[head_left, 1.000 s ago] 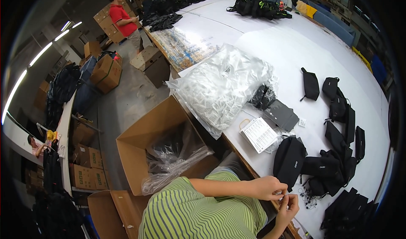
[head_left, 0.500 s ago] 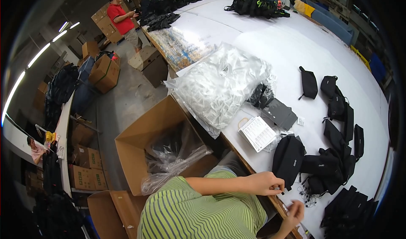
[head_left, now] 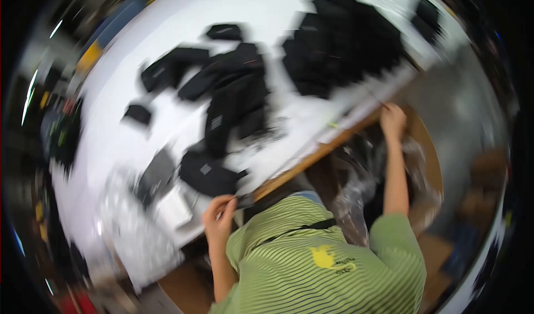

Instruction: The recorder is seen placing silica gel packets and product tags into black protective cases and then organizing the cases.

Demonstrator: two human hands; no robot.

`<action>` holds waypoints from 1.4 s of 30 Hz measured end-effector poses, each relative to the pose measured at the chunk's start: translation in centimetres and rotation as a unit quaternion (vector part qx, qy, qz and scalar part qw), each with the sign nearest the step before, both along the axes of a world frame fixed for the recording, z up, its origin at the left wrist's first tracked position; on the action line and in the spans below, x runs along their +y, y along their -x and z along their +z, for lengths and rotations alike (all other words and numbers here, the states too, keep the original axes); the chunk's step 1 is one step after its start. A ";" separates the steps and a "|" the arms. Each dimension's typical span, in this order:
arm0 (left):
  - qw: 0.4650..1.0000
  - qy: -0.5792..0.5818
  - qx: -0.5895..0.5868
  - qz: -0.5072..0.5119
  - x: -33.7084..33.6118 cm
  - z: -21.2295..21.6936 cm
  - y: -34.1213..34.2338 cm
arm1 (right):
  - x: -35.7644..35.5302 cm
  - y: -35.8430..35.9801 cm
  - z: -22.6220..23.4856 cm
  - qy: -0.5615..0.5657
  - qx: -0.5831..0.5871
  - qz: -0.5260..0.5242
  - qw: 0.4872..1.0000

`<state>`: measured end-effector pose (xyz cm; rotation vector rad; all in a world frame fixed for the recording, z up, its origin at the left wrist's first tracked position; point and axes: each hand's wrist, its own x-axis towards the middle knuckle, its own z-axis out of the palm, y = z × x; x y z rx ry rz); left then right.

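- Two changes stand out against the second before. The view has swung round hard and smeared, and the hands, which were close together at the near edge of the bench, are now well apart.
- At the bench's left end lies a blurred heap of clear plastic bags (head_left: 139, 241). Just beside it are a white card (head_left: 172, 208) and a flat grey piece (head_left: 156, 172).
- A black pouch (head_left: 208, 175) sits by the near edge of the bench (head_left: 311, 158), where the hands were working earlier. It lies flat and is not lifted.
- The left hand (head_left: 219, 216) stays at that edge, just below the pouch. Its fingers are curled and drawn close to the thumb, against a small dark bit at the rim. The blur hides whether the grip is clamped on it or only touching.
- More black pouches (head_left: 233, 91) are strewn across the middle of the bench, and a bigger black heap (head_left: 339, 47) lies toward the far right corner.
- The right hand (head_left: 392, 119) has left the pouch and reached far along the near edge to the right. It rests at the rim, but I cannot tell how far its grip is open or whether it holds anything.
- Below that arm stands a cardboard box (head_left: 431, 152) with a clear plastic liner (head_left: 356, 197).
- Judging by this, the two-handed work at the pouch has paused.
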<state>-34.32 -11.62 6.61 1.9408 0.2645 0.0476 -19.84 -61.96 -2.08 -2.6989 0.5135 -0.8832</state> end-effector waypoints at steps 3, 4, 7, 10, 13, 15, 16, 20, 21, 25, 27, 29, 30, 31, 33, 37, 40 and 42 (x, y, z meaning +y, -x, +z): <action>0.999 0.002 -0.037 0.008 -1.4 0.2 -1.2 | -3.1 0.1 -2.8 -0.012 -0.017 -0.086 0.996; 0.999 0.023 -0.032 0.000 -1.8 0.1 -1.3 | -3.2 0.6 -2.3 0.000 -0.018 -0.086 0.996; 0.999 0.029 -0.029 -0.013 -2.2 -0.8 -1.5 | -2.9 0.3 -2.1 0.014 -0.008 -0.052 0.999; 0.999 0.012 -0.026 -0.016 -3.0 -0.7 -1.6 | -2.3 -2.0 -2.6 0.024 -0.004 0.019 1.000; 0.999 0.002 -0.036 -0.009 -2.8 -0.5 -1.7 | -1.2 -5.5 -3.3 0.052 0.039 0.040 0.997; 1.000 0.004 -0.027 0.000 -2.9 0.0 -1.2 | -0.6 -9.0 -3.4 0.006 0.175 0.036 0.984; 0.999 -0.023 -0.038 -0.003 -2.9 -0.4 -1.3 | -2.3 -10.4 -6.0 0.031 0.190 0.008 0.981; 1.000 -0.025 -0.004 0.008 -3.1 0.6 -0.4 | -4.1 -13.3 -9.2 0.059 0.102 0.079 0.990; 0.999 -0.039 0.006 -0.016 -3.2 -0.5 -0.7 | 0.7 -15.9 -8.4 0.062 0.076 0.148 0.984; 0.998 -0.015 -0.019 -0.059 -3.8 -1.8 -1.3 | 19.3 -22.8 -4.8 0.057 -0.041 0.359 0.931; 0.995 0.020 -0.086 -0.050 -4.2 -1.6 -1.3 | 24.4 -22.3 -5.1 0.043 -0.073 0.422 0.903; 0.996 -0.013 -0.040 -0.076 -3.8 -0.4 -1.1 | 26.2 -21.3 -6.4 0.028 -0.094 0.453 0.886; 0.997 -0.016 -0.043 -0.061 -3.8 -0.4 -1.1 | 25.9 -20.9 -7.5 0.020 -0.100 0.455 0.885; 0.997 -0.008 -0.045 -0.063 -3.8 -0.5 -1.0 | 25.2 -20.3 -8.6 0.012 -0.105 0.454 0.885; 0.997 0.001 -0.050 -0.064 -3.8 -0.6 -0.8 | 22.8 -19.3 -10.5 0.000 -0.113 0.443 0.889; 0.997 -0.002 -0.049 -0.052 -3.9 -0.9 -0.9 | 15.9 -17.3 -13.2 -0.018 -0.127 0.404 0.906; 0.998 0.009 -0.049 -0.045 -3.9 -0.5 -0.8 | 11.0 -15.2 -15.4 -0.032 -0.131 0.369 0.920; 0.998 0.016 -0.042 -0.041 -3.8 -0.1 -0.7 | 7.9 -13.8 -16.7 -0.041 -0.133 0.346 0.928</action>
